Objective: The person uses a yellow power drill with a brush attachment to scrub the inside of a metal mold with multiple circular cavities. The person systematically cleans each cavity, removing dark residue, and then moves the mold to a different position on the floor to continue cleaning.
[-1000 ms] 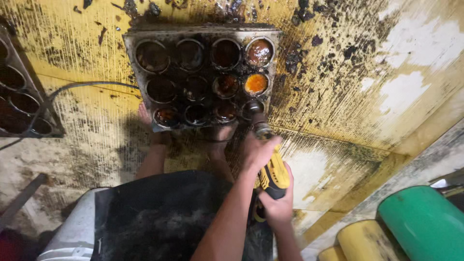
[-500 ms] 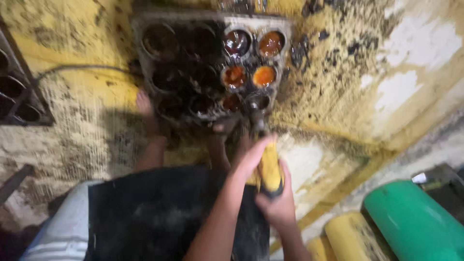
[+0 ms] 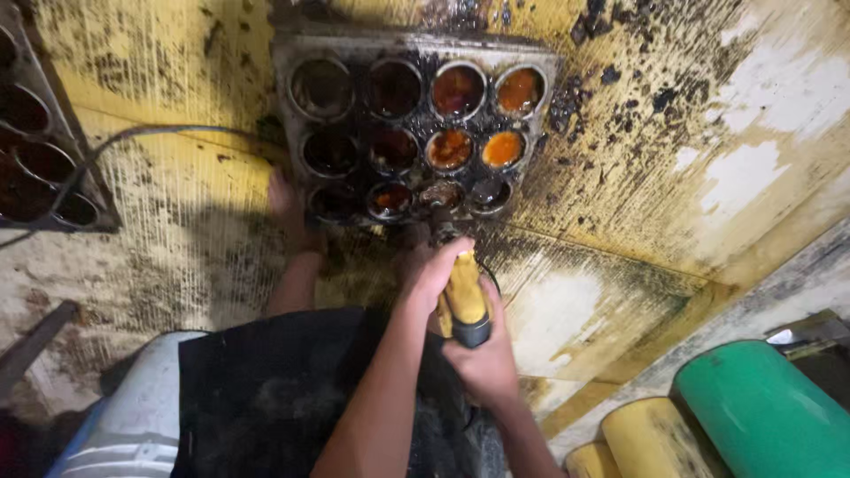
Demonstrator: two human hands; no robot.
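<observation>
The dirty muffin tray [image 3: 354,53] with twelve round cups, the right ones rusty orange, lies on a stained yellow floor [image 3: 177,177] with green and yellow cylinders [image 3: 761,416] at the right, while the left hand [image 3: 434,265] and right hand [image 3: 485,358] both grip the yellow power tool [image 3: 464,296] at its near edge.

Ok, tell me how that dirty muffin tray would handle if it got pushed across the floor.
The muffin tray looks like rigid metal, so it would likely slide as one stiff piece, not flex. It lies flat on the grimy yellow floor, so tipping or rolling seems unlikely. Its dark, greasy-looking crust may make it slippery to grip.
</observation>
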